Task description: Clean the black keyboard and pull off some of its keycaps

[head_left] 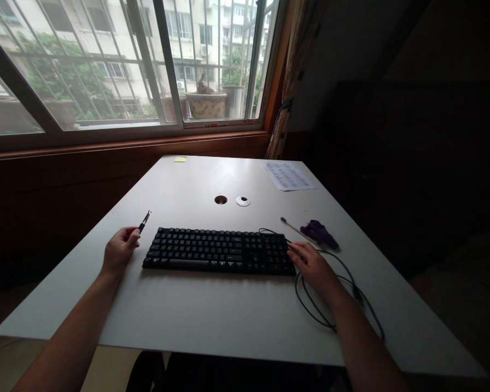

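A black keyboard (212, 251) lies flat on the white table. Beside its left end, my left hand (120, 250) is closed around the black handle of a keycap puller (145, 220), whose thin wire prongs point up and away from me. The prongs are apart from the keys. At the other end, my right hand (310, 264) grips the keyboard's right edge by the number pad, fingers and thumb touching it. The keyboard's black cable (310, 305) loops under and around my right wrist. Beyond that hand lie a thin brush (296, 230) and a crumpled purple cloth (320, 234).
The white table (212, 316) has a round cable hole (221, 200), with its loose cover (242, 201) next to it. Printed papers (289, 176) lie at the back right and a yellow sticky note (180, 159) at the back left. A barred window stands behind.
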`<state>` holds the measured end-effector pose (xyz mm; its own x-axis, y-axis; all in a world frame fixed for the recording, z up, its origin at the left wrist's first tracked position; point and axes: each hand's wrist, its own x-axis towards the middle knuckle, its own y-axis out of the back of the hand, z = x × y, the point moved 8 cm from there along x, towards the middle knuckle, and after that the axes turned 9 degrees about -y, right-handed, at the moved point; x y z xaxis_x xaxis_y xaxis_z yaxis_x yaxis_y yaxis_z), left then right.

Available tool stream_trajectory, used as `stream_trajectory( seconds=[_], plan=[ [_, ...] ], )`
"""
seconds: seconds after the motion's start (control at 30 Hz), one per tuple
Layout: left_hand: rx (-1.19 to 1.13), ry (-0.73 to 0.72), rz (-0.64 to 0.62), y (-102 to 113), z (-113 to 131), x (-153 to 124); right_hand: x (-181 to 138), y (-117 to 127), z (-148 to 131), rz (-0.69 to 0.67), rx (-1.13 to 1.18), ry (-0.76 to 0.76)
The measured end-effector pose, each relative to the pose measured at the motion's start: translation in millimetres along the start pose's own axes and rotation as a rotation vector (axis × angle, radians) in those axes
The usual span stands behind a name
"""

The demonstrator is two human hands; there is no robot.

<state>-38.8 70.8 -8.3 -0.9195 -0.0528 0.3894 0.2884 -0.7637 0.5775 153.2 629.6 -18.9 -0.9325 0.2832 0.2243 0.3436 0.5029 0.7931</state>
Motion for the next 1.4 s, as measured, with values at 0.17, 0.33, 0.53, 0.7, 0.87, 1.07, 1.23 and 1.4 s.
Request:
stream_trajectory(
  seconds=[0.17,0.33,0.53,0.7,0.87,1.07,1.23,1.4],
  plan=[
    [-0.021,-0.029,0.022,0.5,2.5,-0.9,1.4,-7.6,3.9,0.022,-0.070,0.022],
    [-0.092,-0.032,0.003,-2.5,4.8,-1.1,3.0,-14.0,7.7,0.063,-0.144,-0.014],
    [-0.247,-0.042,-0.087,-10.3,16.2,-4.5,2.8,-0.4,-3.0,0.085,-0.034,0.042],
    [-0.371,-0.030,-0.147,-16.2,21.7,-8.3,-1.8,14.7,-20.8,0.136,0.007,0.137],
    [-0.508,0.049,-0.133,-19.1,19.2,-9.6,-8.5,31.4,-39.8,0.225,0.029,0.186],
    [-0.624,-0.004,-0.141,-19.4,53.4,-14.1,-14.8,51.9,-87.0,0.210,0.171,0.179],
    [-0.623,-0.179,-0.455,-50.1,132.0,-42.7,-14.1,18.3,-138.0,-0.119,0.378,0.064],
    [-0.561,-0.505,-0.639,-80.1,205.9,-78.2,-17.2,-25.6,-177.9,-0.334,0.693,0.029]
  ],
)
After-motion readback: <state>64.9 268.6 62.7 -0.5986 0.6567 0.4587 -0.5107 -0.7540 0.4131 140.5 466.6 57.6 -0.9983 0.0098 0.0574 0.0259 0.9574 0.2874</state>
